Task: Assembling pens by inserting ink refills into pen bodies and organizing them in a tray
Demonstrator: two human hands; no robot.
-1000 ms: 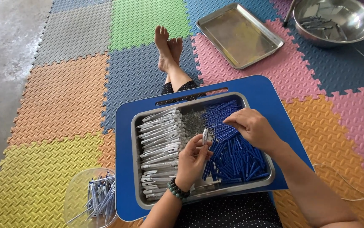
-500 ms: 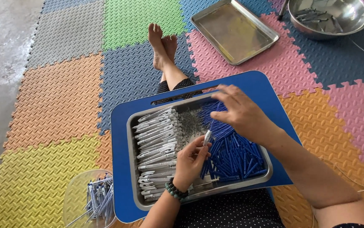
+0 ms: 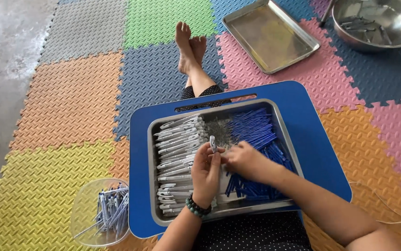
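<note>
The left hand (image 3: pixel 205 169) pinches a white pen barrel (image 3: pixel 213 143) upright between fingertips, above the steel tray (image 3: pixel 282 135). The right hand (image 3: pixel 244 160), fingers curled together, meets it; whether it holds a blue refill (image 3: pixel 256 135) I cannot tell. The barrel could slip into the white barrels (image 3: pixel 179 153), because the grip is only at its lower end. The lap board (image 3: pixel 312 139) may tilt.
</note>
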